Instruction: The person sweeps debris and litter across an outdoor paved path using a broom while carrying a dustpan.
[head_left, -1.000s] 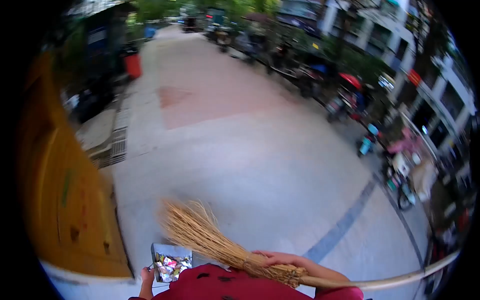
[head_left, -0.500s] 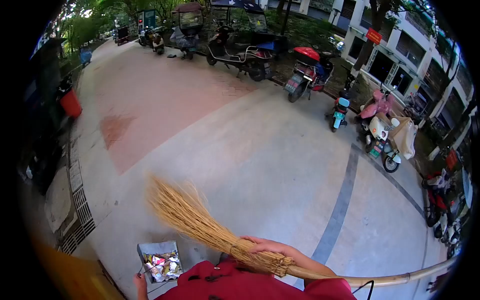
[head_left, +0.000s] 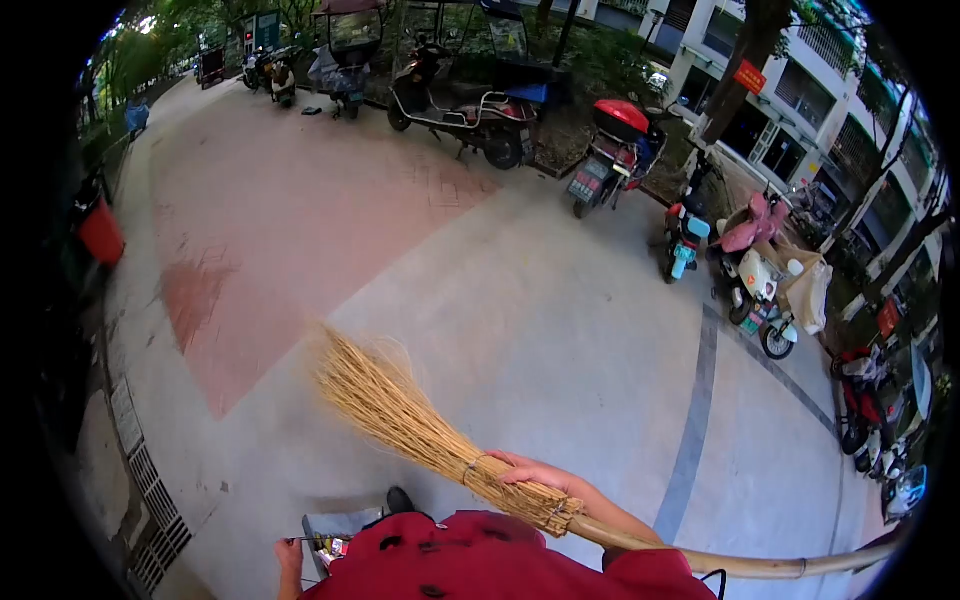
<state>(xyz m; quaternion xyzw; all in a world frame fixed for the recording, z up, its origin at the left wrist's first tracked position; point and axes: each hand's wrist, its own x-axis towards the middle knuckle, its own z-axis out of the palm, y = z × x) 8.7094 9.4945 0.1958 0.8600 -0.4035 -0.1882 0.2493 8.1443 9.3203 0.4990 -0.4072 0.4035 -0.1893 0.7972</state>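
A straw broom (head_left: 405, 415) with a long bamboo handle lies slantwise across my front, its bristles pointing up and left, raised off the ground. My right hand (head_left: 535, 473) is closed around the bound part of the bristles. At the lower left, my left hand (head_left: 289, 553) grips what looks like the thin wire handle of a metal dustpan (head_left: 345, 522). Bits of litter show inside the pan, most of which my red top (head_left: 450, 560) hides. A dark shoe (head_left: 399, 499) shows beside the pan.
Paved ground (head_left: 520, 340) with a reddish section (head_left: 290, 230) stretches ahead. Parked scooters line the right side, among them a black one (head_left: 465, 105) and a white one (head_left: 760, 280). A red bin (head_left: 100, 232) stands at left, with a drain grate (head_left: 158, 500) nearer me.
My view has shifted forward. The dustpan has slipped lower, more hidden behind my top, and a shoe has come into view. The broom stays in my right hand.
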